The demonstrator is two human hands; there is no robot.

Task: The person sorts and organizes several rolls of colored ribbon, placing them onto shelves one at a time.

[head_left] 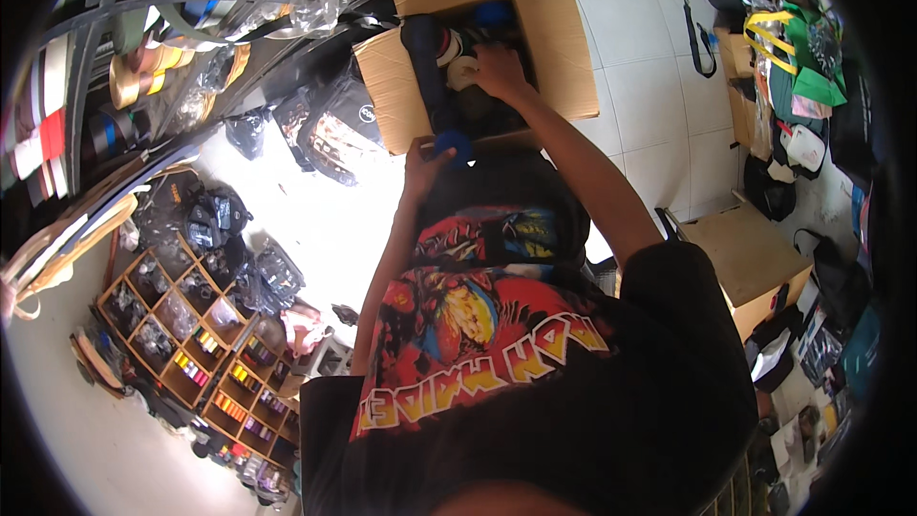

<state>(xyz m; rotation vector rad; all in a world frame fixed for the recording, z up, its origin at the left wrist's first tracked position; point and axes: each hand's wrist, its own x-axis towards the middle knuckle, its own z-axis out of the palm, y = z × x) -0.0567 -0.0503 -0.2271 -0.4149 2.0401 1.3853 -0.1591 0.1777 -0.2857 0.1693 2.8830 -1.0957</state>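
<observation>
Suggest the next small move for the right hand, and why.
I'd probably have the right hand close its fingers around the cream round item: its fingers are right at that item inside the open cardboard box, while the left hand is occupied with a blue round item by the near edge.

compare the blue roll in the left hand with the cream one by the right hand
The blue roll is strongly coloured; the cream roll is pale. The blue roll is in the left hand at the box's near edge; the cream roll is inside, by the right hand. Both look round.
</observation>
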